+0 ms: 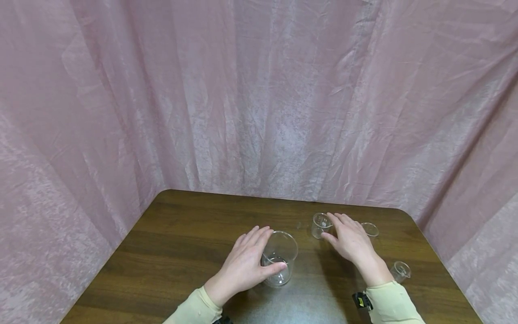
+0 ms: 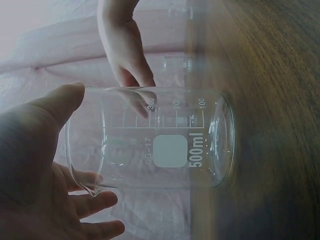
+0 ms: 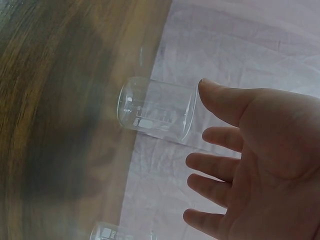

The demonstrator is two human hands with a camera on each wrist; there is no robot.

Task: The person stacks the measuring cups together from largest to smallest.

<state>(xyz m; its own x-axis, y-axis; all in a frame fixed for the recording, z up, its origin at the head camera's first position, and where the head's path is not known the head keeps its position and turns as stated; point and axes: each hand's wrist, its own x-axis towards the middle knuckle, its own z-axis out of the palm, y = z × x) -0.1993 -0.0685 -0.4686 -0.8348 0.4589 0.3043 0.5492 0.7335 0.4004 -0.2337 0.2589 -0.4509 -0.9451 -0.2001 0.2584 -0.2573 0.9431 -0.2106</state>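
Observation:
A large clear beaker [image 1: 280, 281], marked 500ml in the left wrist view, stands upright on the wooden table. My left hand [image 1: 247, 264] is spread at its rim, the thumb on one side and the straight fingers on the other. Through the glass in the left wrist view part of a finger [image 2: 82, 179] shows. A smaller graduated beaker [image 1: 319, 228] stands upright farther back. Over and right of it hovers my right hand [image 1: 349, 235], fingers apart and slightly bent, thumb tip close to the beaker's rim in the right wrist view. Nothing is between those fingers.
Behind the right hand a third beaker [image 1: 370, 229] is partly hidden. A small spouted beaker [image 1: 400, 271] stands near the right forearm, its lower part partly covered by the sleeve. Pink curtains [image 1: 275, 99] hang just beyond the table [image 1: 162, 252] edges.

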